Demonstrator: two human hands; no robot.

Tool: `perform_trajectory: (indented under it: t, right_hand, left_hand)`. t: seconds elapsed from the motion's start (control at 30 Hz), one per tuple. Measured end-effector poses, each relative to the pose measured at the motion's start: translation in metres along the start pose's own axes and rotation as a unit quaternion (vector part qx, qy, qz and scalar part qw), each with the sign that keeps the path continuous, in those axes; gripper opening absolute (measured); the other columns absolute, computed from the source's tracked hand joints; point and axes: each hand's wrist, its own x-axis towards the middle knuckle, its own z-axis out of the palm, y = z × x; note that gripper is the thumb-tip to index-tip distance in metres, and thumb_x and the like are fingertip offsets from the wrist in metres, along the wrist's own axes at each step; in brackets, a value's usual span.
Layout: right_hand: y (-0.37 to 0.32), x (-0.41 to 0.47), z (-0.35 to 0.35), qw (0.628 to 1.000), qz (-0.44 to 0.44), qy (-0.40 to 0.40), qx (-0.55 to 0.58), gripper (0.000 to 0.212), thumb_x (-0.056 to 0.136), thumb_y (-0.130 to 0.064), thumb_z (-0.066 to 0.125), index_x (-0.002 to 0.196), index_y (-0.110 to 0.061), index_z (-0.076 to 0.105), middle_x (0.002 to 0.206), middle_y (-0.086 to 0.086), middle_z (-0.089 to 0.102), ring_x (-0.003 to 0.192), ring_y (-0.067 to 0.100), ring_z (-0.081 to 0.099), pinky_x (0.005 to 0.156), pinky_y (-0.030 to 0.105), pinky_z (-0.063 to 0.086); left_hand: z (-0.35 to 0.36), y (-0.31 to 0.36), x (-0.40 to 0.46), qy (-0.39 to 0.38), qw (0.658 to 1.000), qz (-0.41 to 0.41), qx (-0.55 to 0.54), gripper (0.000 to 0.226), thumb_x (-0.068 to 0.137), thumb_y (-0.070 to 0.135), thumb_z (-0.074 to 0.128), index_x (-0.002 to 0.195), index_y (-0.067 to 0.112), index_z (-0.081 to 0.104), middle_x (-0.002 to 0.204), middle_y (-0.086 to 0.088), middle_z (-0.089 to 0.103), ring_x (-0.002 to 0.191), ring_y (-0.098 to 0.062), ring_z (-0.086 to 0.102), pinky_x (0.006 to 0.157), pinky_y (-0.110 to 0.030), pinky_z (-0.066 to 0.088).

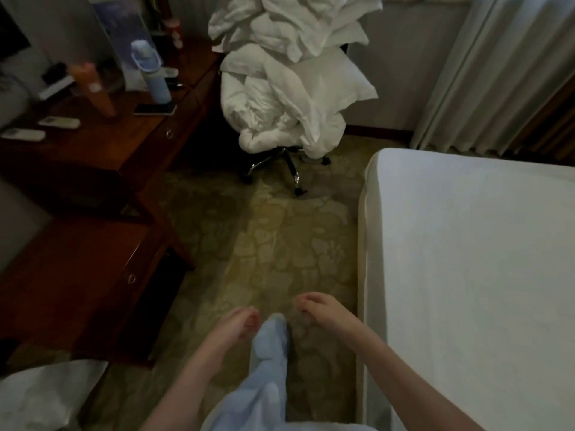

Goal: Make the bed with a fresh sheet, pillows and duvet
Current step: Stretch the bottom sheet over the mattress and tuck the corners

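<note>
Head view: left hand (238, 323) and right hand (320, 309) loosely curled, holding nothing, over patterned beige carpet (264, 237); bare white mattress (473, 259) edge just right; carpet aisle runs to white bedding-heaped swivel chair (289, 88).

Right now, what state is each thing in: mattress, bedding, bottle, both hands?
Mattress: bare, nothing lying on it.
Bedding pile: crumpled, heaped on the office chair.
Blue water bottle: upright on the desk, cap on.
Left hand: fingers loosely curled, holding nothing.
Right hand: same, holding nothing.
</note>
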Motion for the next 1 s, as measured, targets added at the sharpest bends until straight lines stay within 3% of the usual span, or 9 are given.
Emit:
perform_trajectory:
  t: [0.1,0.27,0.4,0.47,0.63,0.7,0.8,0.9,1.0]
  right_hand:
    - [-0.049,0.059,-0.039,1.000,-0.014,0.007,0.010,0.035,0.100,-0.033,0.046,0.132,-0.018,0.053,0.121,-0.002,0.060,0.109,0.011,0.056,0.083,0.018,0.045]
    - [-0.106,0.139,-0.110,0.996,0.006,0.074,0.044,0.031,0.099,-0.030,0.048,0.126,-0.018,0.059,0.117,-0.001,0.063,0.109,0.013,0.058,0.097,0.030,0.047]
    - [-0.120,0.184,-0.163,0.988,0.053,0.116,0.091,0.025,0.099,-0.030,0.047,0.119,-0.021,0.058,0.112,-0.001,0.064,0.106,0.015,0.060,0.090,0.030,0.048]
    - [-0.120,0.209,-0.190,0.980,0.080,0.136,0.119,0.022,0.098,-0.027,0.050,0.114,-0.019,0.062,0.106,0.001,0.066,0.101,0.017,0.061,0.088,0.032,0.049]
    - [-0.124,0.282,-0.260,0.973,0.131,0.139,0.131,0.013,0.095,-0.020,0.053,0.091,-0.026,0.064,0.101,0.002,0.065,0.100,0.017,0.061,0.089,0.029,0.049]
    - [-0.130,0.315,-0.293,0.969,0.142,0.146,0.140,0.014,0.096,-0.018,0.052,0.097,-0.021,0.066,0.105,0.008,0.065,0.106,0.024,0.060,0.099,0.039,0.047]
    - [-0.154,0.360,-0.349,0.968,0.157,0.136,0.141,0.018,0.097,-0.019,0.050,0.103,-0.014,0.065,0.115,0.017,0.063,0.111,0.030,0.059,0.103,0.044,0.044]
    - [-0.188,0.401,-0.408,0.969,0.150,0.118,0.158,0.035,0.100,-0.028,0.045,0.130,-0.012,0.054,0.123,0.011,0.059,0.115,0.026,0.057,0.099,0.037,0.044]
    - [-0.217,0.443,-0.464,0.966,0.127,0.137,0.179,0.037,0.101,-0.034,0.044,0.134,-0.018,0.049,0.116,-0.001,0.057,0.108,0.016,0.056,0.093,0.030,0.045]
  left_hand:
    - [-0.008,0.063,0.062,-0.007,0.999,0.009,0.041,0.020,0.101,0.017,0.043,0.091,0.012,0.060,0.085,-0.006,0.064,0.079,-0.018,0.059,0.077,-0.030,0.044]
    - [-0.003,0.183,0.140,-0.042,0.995,0.038,0.077,0.020,0.101,0.019,0.045,0.089,0.013,0.060,0.082,-0.003,0.063,0.071,-0.012,0.056,0.061,-0.022,0.038]
    - [0.020,0.282,0.192,-0.075,0.990,0.060,0.103,0.018,0.101,0.014,0.044,0.095,0.007,0.060,0.081,-0.004,0.059,0.062,-0.006,0.060,0.044,-0.007,0.042]
    - [0.036,0.327,0.217,-0.110,0.985,0.074,0.107,0.020,0.101,0.017,0.042,0.102,0.007,0.059,0.088,-0.006,0.061,0.059,-0.001,0.062,0.051,-0.010,0.043]
    - [0.083,0.431,0.295,-0.153,0.975,0.101,0.128,0.023,0.101,0.024,0.043,0.101,0.013,0.063,0.101,-0.003,0.068,0.085,-0.010,0.062,0.076,-0.022,0.045]
    - [0.104,0.468,0.328,-0.162,0.973,0.106,0.127,0.023,0.101,0.025,0.044,0.095,0.017,0.064,0.103,-0.004,0.070,0.089,-0.012,0.064,0.089,-0.031,0.045]
    - [0.127,0.518,0.365,-0.163,0.971,0.099,0.141,0.023,0.101,0.025,0.044,0.093,0.019,0.064,0.101,-0.003,0.069,0.090,-0.013,0.064,0.094,-0.033,0.043]
    - [0.145,0.563,0.402,-0.151,0.972,0.074,0.165,0.022,0.100,0.026,0.046,0.095,0.022,0.067,0.099,0.002,0.071,0.095,-0.015,0.065,0.101,-0.039,0.045]
    - [0.165,0.608,0.434,-0.140,0.975,0.047,0.165,0.021,0.099,0.023,0.047,0.092,0.021,0.066,0.103,-0.001,0.069,0.101,-0.019,0.063,0.102,-0.039,0.043]
